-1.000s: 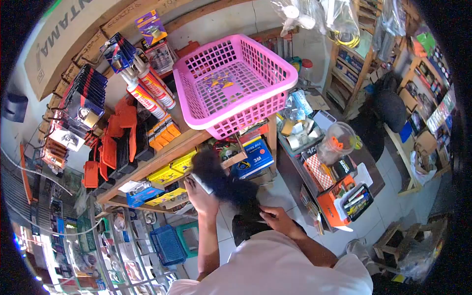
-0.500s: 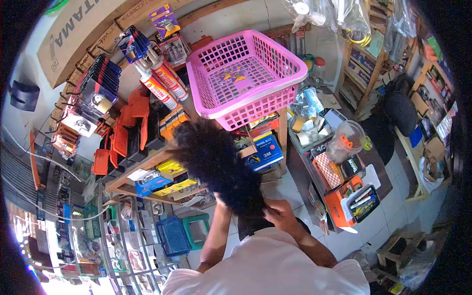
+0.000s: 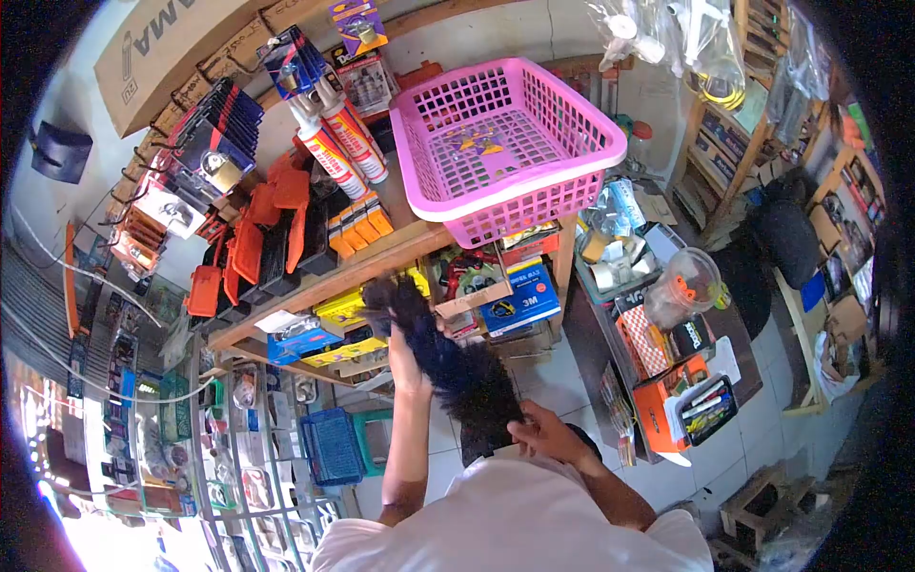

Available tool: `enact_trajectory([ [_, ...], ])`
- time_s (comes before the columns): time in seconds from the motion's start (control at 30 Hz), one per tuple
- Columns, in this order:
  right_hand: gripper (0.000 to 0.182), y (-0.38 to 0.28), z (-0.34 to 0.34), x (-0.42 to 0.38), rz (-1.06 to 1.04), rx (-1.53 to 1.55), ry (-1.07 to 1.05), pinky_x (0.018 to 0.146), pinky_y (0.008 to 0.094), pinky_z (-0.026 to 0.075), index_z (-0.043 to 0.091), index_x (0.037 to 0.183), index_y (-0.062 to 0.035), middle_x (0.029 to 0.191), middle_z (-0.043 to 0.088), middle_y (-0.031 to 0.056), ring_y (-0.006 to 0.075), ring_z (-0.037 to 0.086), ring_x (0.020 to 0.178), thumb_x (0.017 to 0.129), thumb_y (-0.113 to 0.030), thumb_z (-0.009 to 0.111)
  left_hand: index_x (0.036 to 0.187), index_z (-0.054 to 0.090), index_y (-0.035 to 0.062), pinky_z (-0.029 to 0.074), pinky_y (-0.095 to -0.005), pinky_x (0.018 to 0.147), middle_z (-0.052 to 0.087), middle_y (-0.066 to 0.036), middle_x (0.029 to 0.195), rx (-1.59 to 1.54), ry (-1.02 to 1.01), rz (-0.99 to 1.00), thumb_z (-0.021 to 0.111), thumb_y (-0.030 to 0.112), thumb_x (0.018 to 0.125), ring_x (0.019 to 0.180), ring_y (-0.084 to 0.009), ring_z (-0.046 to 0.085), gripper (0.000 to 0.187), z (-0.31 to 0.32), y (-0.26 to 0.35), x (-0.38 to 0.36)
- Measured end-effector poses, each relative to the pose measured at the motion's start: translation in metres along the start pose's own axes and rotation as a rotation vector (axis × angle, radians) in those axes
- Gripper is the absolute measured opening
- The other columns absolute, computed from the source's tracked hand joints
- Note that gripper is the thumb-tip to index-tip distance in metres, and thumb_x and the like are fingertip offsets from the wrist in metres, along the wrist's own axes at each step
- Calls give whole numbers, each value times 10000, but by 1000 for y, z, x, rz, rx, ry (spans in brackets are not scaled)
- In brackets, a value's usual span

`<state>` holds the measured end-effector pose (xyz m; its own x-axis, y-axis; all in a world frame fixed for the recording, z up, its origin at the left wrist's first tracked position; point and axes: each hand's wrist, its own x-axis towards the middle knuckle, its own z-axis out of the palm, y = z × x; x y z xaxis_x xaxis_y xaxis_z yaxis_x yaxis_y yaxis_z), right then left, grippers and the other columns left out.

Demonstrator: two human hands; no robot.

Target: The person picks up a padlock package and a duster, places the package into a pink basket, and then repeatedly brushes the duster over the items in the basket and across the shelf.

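A black feather duster (image 3: 472, 386) slants across the space in front of my white shirt, its plumes pointing up and to the left. My left hand (image 3: 408, 360) is wrapped round its upper part, with feathers covering most of the fingers. Lower down, my right hand (image 3: 548, 433) pinches the end nearest my body; a handle cannot be made out there. Beyond the duster's tip is a wooden shelf (image 3: 276, 319) with yellow and blue boxes underneath.
A pink plastic basket (image 3: 519, 195) stands on the wooden shelf, beside sealant tubes (image 3: 334, 157) and orange-lidded bins (image 3: 250, 243). To the right, a low table holds an orange box (image 3: 658, 424) and a clear tub (image 3: 681, 286). A blue crate (image 3: 332, 446) sits at lower left.
The duster's feathers have swung down and look narrower, now inside my left hand's grip. My left hand has risen along it. The view has shifted slightly left.
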<state>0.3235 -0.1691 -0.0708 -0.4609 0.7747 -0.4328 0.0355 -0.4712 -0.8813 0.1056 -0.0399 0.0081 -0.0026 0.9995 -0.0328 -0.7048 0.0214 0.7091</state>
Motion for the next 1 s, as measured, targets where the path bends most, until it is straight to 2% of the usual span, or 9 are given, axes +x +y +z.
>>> enact_trajectory([
  [0.1, 279, 33, -2, -4, -363, -190, 92, 747, 289, 475, 543, 1141, -40, 887, 587, 42, 125, 551, 850, 947, -224, 623, 1124, 542, 38, 493, -358, 715, 597, -112, 892, -16, 63, 78, 384, 446, 992, 791, -254, 569, 457, -36, 1, 18],
  [0.33, 389, 27, -18, -23, -145, -212, 129, 964, 314, 435, 529, 1274, -43, 1180, 625, 88, 169, 568, 1108, 947, -236, 615, 1173, 558, 45, 530, -399, 812, 648, -144, 952, -166, 102, 61, 392, 492, 975, 862, -298, 636, 516, -62, 15, 28],
  [0.5, 453, 23, -18, -29, -458, -141, 153, 1004, 304, 412, 469, 1389, -53, 1328, 567, 121, 165, 553, 1165, 956, -124, 584, 1254, 530, 49, 516, -476, 851, 639, -184, 1089, -435, 207, 129, 374, 496, 965, 940, -325, 625, 556, -37, 25, 27],
  [0.63, 453, 26, -17, -27, -430, -123, 121, 1008, 288, 410, 472, 1389, -47, 1340, 565, 115, 158, 549, 1180, 949, -57, 575, 1363, 465, 58, 424, -497, 1007, 544, -149, 1334, -336, -187, 88, 404, 552, 937, 1169, -331, 542, 655, -70, 5, 24],
  [0.7, 424, 16, -12, -28, -375, 12, 253, 1003, 276, 412, 504, 1365, -46, 1314, 588, 107, 152, 548, 1182, 947, -42, 573, 1360, 462, 60, 361, -540, 1061, 550, -141, 1323, -430, 108, 65, 430, 562, 927, 1189, -335, 534, 664, -59, 10, 24],
  [0.8, 393, 13, -14, -31, -446, -61, 133, 981, 269, 423, 534, 1336, -31, 1267, 620, 99, 136, 560, 1148, 948, -68, 586, 1346, 477, 77, 295, -564, 1098, 569, -138, 1287, -319, 67, 106, 434, 575, 924, 1196, -326, 531, 654, -97, -9, 41],
  [0.9, 387, 27, -19, -30, -259, -12, 298, 980, 270, 412, 550, 1323, -34, 1258, 623, 94, 128, 555, 1134, 944, -91, 603, 1321, 497, 75, 394, -577, 1030, 573, -154, 1274, -331, -144, 129, 390, 566, 930, 1125, -366, 571, 636, -79, -1, 39],
  [0.97, 393, 32, -25, -28, -288, -74, 240, 984, 279, 408, 548, 1315, -5, 1246, 627, 106, 140, 552, 1140, 941, -112, 609, 1316, 494, 77, 442, -514, 980, 580, -196, 1207, -456, 161, 90, 325, 574, 949, 1079, -365, 581, 640, -63, 0, 44],
  [1.0, 406, 27, -24, -28, -318, -127, 195, 989, 288, 405, 546, 1306, 24, 1234, 632, 117, 152, 549, 1146, 938, -133, 614, 1307, 492, 63, 457, -512, 953, 571, -203, 1217, -241, -94, 74, 318, 616, 936, 1065, -379, 583, 689, -60, 2, 35],
])
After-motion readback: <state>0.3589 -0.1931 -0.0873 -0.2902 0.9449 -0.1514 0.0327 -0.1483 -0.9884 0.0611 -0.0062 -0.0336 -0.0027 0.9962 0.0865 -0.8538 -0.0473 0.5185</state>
